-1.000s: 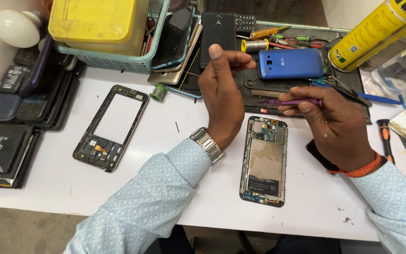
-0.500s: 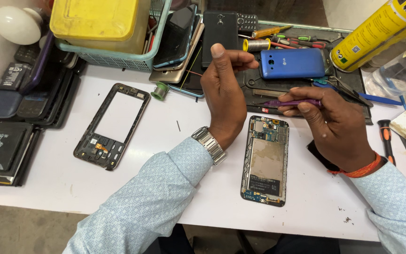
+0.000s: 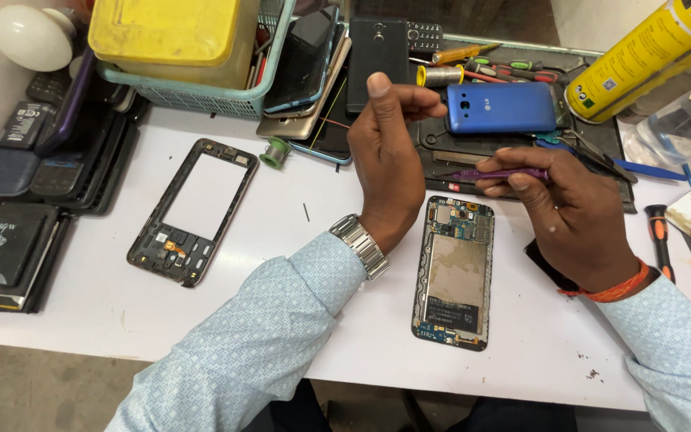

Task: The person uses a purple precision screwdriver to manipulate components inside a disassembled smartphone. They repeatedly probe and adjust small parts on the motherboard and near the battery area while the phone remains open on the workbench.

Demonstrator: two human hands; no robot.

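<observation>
White flat desk strewn with phone parts. Near its middle, an opened smartphone body with bare circuit board and metal shield, lying flat, face down. Left of that phone, an empty black plastic phone frame. Above the phone, a blue rectangular phone back. Just left of the opened phone, left hand raised, fingers loosely curled, thumb up, holding nothing visible. Just above the phone, right hand pinching a thin purple pry tool.
</observation>
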